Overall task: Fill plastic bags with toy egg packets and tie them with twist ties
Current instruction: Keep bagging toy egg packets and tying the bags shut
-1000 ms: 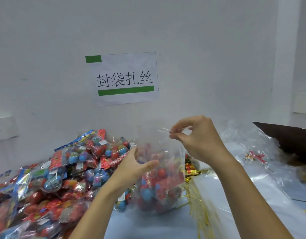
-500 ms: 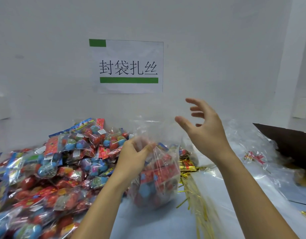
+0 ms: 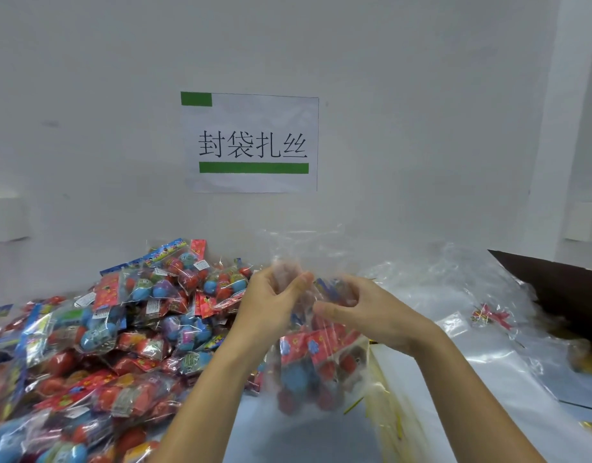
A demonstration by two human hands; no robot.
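- Both hands are now meeting at the neck of the plastic bag (image 3: pixel 316 372): the right hand (image 3: pixel 364 315), which was spread open and raised clear of the bag half a second ago, is coming down beside the left hand (image 3: pixel 271 305) and closing in on the gathered film.
- Left hand is keeping its pinch on the bunched top of the bag, thumb against fingers, just as it was doing a moment earlier; loose film is fanning out above that grip.
- Right hand is curling, fingers half bent toward the neck and thumb pointing at the left hand; motion blur is hiding whether it is gripping the film yet, so I cannot tell if it is closed on anything.
- No twist tie is showing in either hand. The gold twist ties (image 3: pixel 393 416) are lying on the worktop (image 3: pixel 288 439) below and just right of the right wrist.
- Below both hands the bag is hanging, loaded with red and blue toy egg packets (image 3: pixel 308 349), its bottom near or on the worktop.
- Left of the left forearm, the pile of unbagged packets (image 3: pixel 97 335) is spreading out; well to the right of the right hand, spare clear bags (image 3: pixel 455 295) are lying flat.
- Judging from this, filling is looking finished for this bag and the neck is being gathered; the tying is not yet started, and a tie needs fetching first.
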